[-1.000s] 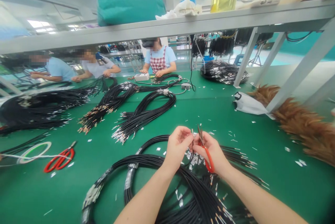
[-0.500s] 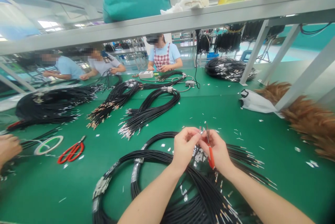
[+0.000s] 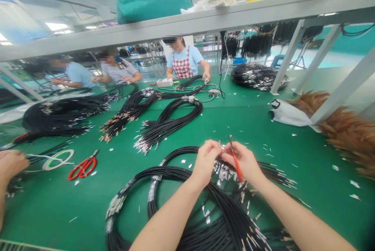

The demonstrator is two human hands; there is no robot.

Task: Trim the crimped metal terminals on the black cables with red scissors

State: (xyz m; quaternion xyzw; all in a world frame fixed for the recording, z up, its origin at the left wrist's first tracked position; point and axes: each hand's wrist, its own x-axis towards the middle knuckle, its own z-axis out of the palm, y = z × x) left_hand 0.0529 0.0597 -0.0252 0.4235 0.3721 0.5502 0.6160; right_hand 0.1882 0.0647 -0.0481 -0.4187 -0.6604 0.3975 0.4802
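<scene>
In the head view my left hand is closed in a pinch around a thin cable end, whose small tip pokes up between the fingers. Close beside it, my right hand holds red-handled scissors, seen edge-on with the blades upward; its fingertips are near the same cable end. Beneath both hands lie silvery foil scraps and a coiled bundle of black cables, bound with clear tape. Stripped ends fan out below my forearms.
Other cable bundles lie beyond my hands. Red scissors and a tape roll are at left, by another person's hand. A shelf beam crosses overhead. Brown feathery material lies right; co-workers sit opposite.
My hands have drawn slightly apart, and the scissors tilt more to the left. The co-worker in the checked apron has reached a hand toward a cable bundle. The view has shifted slightly.
</scene>
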